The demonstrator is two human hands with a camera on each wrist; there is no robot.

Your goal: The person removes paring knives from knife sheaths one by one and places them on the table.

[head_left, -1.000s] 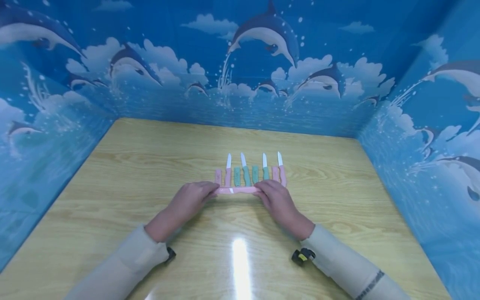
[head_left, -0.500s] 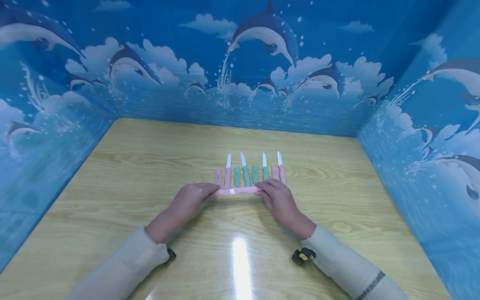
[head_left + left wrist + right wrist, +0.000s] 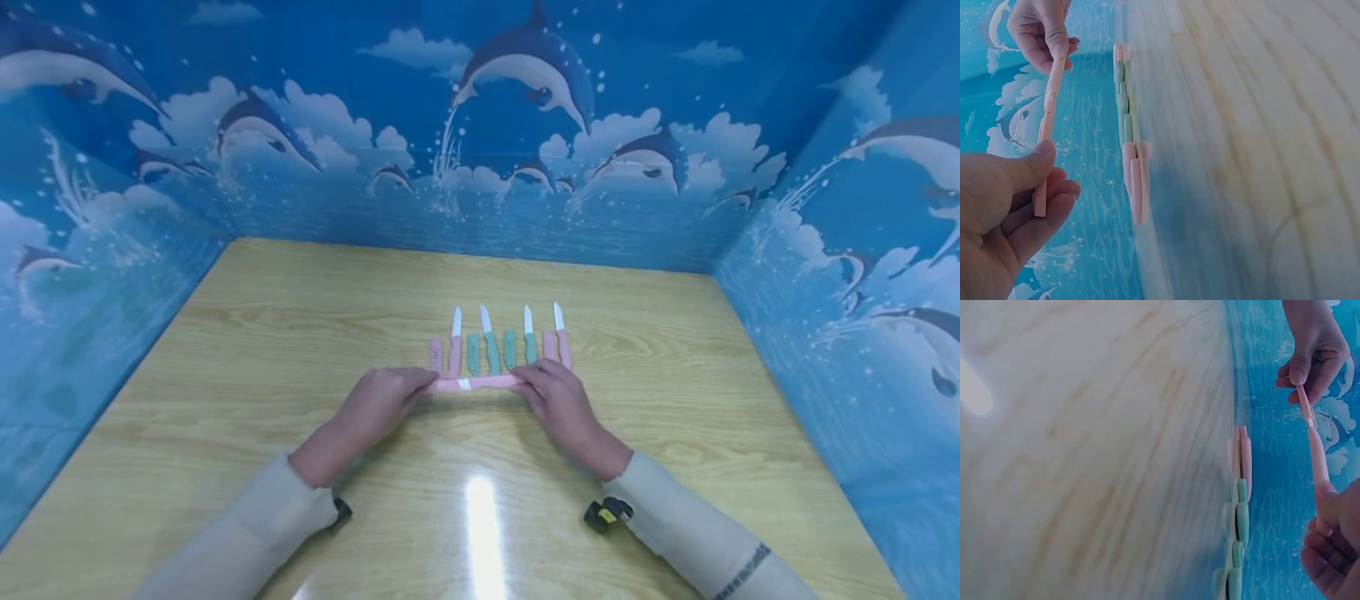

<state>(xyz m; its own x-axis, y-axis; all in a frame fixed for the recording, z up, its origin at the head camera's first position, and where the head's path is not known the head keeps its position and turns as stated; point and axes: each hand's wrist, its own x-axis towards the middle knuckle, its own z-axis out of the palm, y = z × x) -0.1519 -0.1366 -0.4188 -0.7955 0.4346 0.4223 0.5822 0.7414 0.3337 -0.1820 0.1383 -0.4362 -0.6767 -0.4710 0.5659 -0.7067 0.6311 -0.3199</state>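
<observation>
Left hand: left hand (image 3: pixel 382 400) is pinching the sheath end of the pink knife (image 3: pixel 474 382).
Right hand: right hand (image 3: pixel 558 400) is gripping its handle end.
Place: frame centre, just below the knife row (image 3: pixel 498 346).
Progress: sheath looks nearly on, a white sliver showing; four bare blades and four loose sheaths are waiting.

The pink knife (image 3: pixel 474 382) is lying horizontally, crosswise to the row behind it, and is being held clear of the table surface. Its pink sheath is covering nearly all of the blade, with a narrow white strip of blade showing between sheath and handle, nearer the left end. The left hand (image 3: pixel 378 406) is pinching one end between thumb and fingers, and the right hand (image 3: pixel 558 404) is pinching the opposite end
</observation>
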